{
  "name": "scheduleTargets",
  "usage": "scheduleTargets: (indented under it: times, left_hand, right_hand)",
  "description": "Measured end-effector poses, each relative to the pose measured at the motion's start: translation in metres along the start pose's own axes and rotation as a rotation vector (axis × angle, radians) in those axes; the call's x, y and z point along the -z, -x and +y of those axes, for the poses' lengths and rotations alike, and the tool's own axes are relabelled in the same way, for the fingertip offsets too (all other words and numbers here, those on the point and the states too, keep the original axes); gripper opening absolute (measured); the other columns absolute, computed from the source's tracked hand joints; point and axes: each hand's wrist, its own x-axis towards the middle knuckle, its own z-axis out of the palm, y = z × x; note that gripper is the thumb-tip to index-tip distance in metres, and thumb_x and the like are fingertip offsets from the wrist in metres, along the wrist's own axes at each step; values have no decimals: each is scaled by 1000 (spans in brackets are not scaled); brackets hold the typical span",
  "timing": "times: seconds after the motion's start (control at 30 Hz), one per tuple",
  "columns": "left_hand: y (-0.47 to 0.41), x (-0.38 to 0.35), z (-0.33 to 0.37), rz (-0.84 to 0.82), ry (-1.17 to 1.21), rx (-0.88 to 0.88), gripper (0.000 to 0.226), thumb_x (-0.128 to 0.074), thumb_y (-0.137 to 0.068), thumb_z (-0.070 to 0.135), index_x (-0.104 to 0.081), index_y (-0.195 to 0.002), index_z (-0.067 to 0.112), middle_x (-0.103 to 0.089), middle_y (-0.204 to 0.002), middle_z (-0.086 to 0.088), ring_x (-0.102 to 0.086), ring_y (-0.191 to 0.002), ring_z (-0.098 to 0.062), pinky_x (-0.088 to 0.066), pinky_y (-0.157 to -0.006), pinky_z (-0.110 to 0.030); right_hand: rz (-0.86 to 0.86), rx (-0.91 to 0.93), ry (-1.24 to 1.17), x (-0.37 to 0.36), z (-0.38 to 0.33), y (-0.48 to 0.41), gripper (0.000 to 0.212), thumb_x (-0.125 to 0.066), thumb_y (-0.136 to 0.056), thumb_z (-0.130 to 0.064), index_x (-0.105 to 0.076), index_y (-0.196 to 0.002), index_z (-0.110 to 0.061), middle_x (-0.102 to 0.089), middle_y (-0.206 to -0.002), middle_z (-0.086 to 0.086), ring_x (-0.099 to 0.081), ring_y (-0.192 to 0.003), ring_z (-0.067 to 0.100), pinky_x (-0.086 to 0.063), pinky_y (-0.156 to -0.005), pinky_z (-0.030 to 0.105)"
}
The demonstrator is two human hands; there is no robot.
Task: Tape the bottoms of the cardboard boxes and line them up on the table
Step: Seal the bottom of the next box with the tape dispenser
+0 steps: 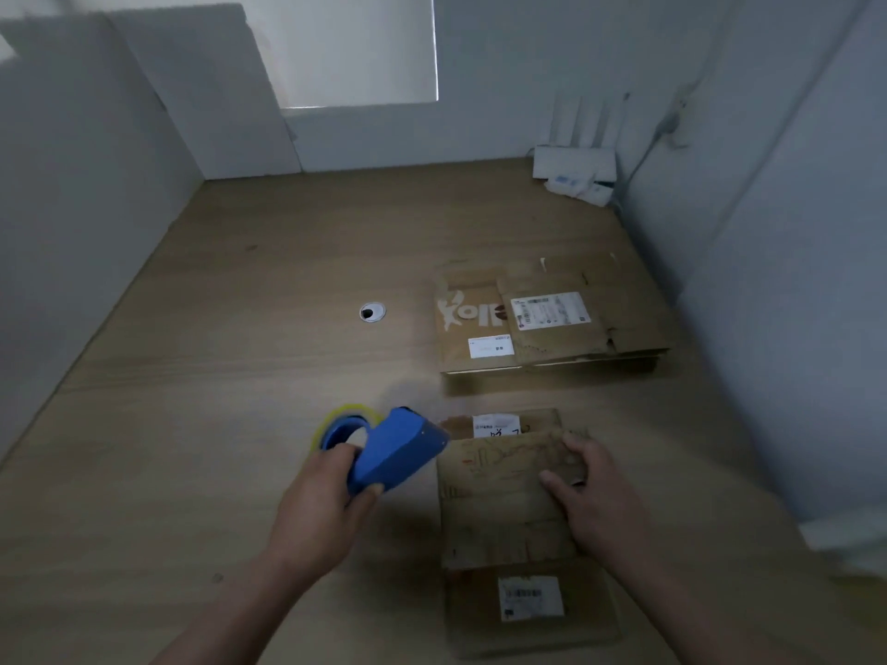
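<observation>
Cardboard box (504, 501), creased, on woodgrain tabletop (240, 376): right hand (593, 496) presses its flap, fingers (576, 448) spread; left hand (317, 501) grips a blue plastic tape dispenser (398, 453) beside it.

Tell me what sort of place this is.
Likely an office or home workstation used for packing: a wooden desk with a cable grommet, a white router in the far corner, and used cardboard boxes beside a blue tape dispenser.

Labelled cardboard boxes (499, 515), blue tape dispenser (398, 453)
</observation>
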Motion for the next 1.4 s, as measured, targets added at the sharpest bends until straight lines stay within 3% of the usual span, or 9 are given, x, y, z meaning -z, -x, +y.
scheduleTargets:
  times: [0.13, 0.33, 0.43, 0.5, 0.6, 0.67, 0.83, 1.03, 1.4]
  left_hand:
    - [4, -4, 50, -126, -43, -206, 28, -68, -88, 33, -43, -99, 39, -40, -95, 23, -41, -88, -1, -35, -72, -18]
    - [10, -37, 83, -215, -165, -236, 25, -61, -92, 45, -44, -109, 39, -47, -113, 20, -42, -105, -1, -41, -94, -21]
    - [5, -41, 86, -204, -227, -267, 25, -60, -91, 47, -47, -110, 35, -54, -117, 15, -46, -109, -5, -42, -91, -22]
    - [3, -42, 86, -222, -258, -297, 27, -60, -91, 47, -49, -113, 34, -55, -118, 13, -47, -110, -7, -41, -90, -22]
    - [1, -43, 85, -240, -299, -318, 28, -59, -91, 48, -49, -113, 34, -56, -119, 13, -46, -111, -7, -40, -90, -22]
    - [1, -44, 85, -240, -314, -319, 29, -58, -92, 49, -48, -115, 34, -55, -120, 13, -45, -113, -7, -40, -91, -22]
    - [2, -43, 85, -240, -331, -328, 32, -58, -92, 49, -49, -119, 34, -54, -123, 14, -45, -115, -6, -40, -94, -21]
    - [1, -42, 85, -260, -334, -330, 32, -58, -92, 50, -49, -118, 34, -54, -122, 13, -45, -115, -7, -40, -93, -22]
    - [-24, -22, 94, -411, -286, -371, 21, -59, -92, 47, -44, -102, 36, -49, -105, 15, -41, -95, -3, -39, -78, -23]
  right_hand:
    - [-32, -14, -55, 8, -2, 1, 47, -67, -91, -38, -50, -135, -29, -52, -135, -7, -48, -109, 6, -41, -83, 28]
    - [-165, 11, -149, 25, 3, -1, 39, -57, -99, -23, -51, -135, -36, -51, -137, -12, -48, -116, 4, -44, -84, 22]
    - [-165, 120, -65, 37, 5, 0, 43, -51, -100, -16, -51, -139, -34, -31, -149, -20, -25, -144, 7, -34, -113, 32]
    - [-131, 236, -20, 48, 1, 4, 48, -52, -99, -13, -48, -143, -32, -25, -148, -21, -16, -143, 1, -23, -119, 30]
    - [-217, 295, -75, 60, -10, 4, 60, -59, -94, -10, -42, -147, -34, -45, -144, -16, -42, -128, -4, -43, -104, 20]
    - [-310, 277, -39, 63, -18, 0, 67, -65, -91, -10, -40, -147, -39, -52, -133, -13, -51, -114, -2, -52, -93, 23]
    - [-402, 222, -49, 59, -25, -8, 57, -68, -90, -14, -50, -138, -40, -57, -128, -17, -51, -113, -1, -49, -87, 18]
    - [-372, 235, -3, 52, -24, -10, 10, -66, -92, -25, -67, -91, -35, -67, -96, -14, -61, -92, -1, -55, -86, 27]
    - [-319, 140, -130, 59, -17, -11, 7, -64, -94, -18, -67, -89, -22, -66, -91, -5, -62, -85, 7, -50, -72, 20]
